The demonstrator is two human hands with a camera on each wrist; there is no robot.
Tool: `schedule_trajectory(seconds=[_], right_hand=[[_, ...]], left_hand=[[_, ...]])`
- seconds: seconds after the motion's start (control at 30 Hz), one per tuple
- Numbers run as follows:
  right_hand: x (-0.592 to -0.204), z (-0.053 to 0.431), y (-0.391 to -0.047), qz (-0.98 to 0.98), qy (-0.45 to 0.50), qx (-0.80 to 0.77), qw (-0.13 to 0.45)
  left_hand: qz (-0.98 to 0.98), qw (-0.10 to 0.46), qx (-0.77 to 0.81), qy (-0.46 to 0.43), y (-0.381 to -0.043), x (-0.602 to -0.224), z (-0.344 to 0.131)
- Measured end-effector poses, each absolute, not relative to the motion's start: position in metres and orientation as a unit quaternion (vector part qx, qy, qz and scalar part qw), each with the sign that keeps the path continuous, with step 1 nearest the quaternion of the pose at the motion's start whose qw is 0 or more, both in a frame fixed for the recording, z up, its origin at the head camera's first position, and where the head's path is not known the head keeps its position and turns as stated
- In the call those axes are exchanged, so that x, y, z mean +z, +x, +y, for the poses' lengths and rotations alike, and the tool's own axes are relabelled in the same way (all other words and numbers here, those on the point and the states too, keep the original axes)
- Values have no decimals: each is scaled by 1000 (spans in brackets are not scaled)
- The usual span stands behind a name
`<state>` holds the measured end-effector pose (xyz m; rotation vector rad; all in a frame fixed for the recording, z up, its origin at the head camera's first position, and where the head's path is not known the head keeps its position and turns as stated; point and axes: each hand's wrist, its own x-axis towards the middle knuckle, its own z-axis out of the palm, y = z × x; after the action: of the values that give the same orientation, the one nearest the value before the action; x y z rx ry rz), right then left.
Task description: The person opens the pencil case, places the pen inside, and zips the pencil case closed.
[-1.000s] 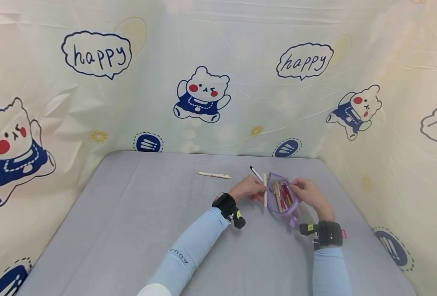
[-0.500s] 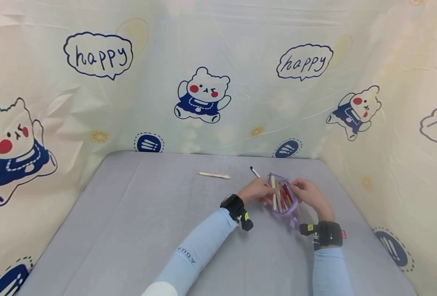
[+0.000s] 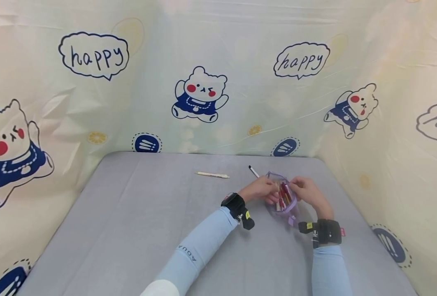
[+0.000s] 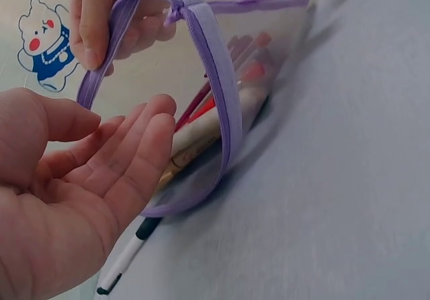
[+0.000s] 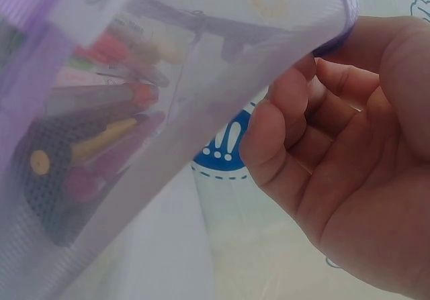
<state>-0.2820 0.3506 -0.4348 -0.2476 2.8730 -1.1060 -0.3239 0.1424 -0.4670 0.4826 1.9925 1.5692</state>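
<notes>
A see-through pencil pouch with purple trim stands open on the right half of the table. Red, tan and other pens lie inside it. My right hand pinches the pouch's rim between thumb and fingers, as the right wrist view also shows. At the pouch's mouth is my left hand; in the left wrist view its fingers reach into the opening, loosely bent, with nothing visible between them and the thumb. The fingers partly cover the pens.
Beyond my left hand, a white pen with a black tip lies on the grey table, close beside the pouch. Farther left lies a cream pen. A printed curtain encloses the table's back and sides.
My left hand has moved right with a cream-white pen, from beside the pouch to inside its mouth, and has let it go there. The right hand keeps its place on the rim.
</notes>
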Motion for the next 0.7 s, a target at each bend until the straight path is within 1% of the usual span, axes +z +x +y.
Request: schedule_trajectory(seconds=[0.13, 0.37, 0.7], right_hand=[[-435, 350, -282, 927, -80, -365, 28], [-435, 350, -281, 927, -78, -365, 35], [-434, 348, -280, 928, -85, -362, 29]], left_hand=[[748, 265, 583, 173, -325, -469, 135], [752, 262, 579, 172, -329, -467, 117], [775, 242, 558, 171, -337, -463, 91]])
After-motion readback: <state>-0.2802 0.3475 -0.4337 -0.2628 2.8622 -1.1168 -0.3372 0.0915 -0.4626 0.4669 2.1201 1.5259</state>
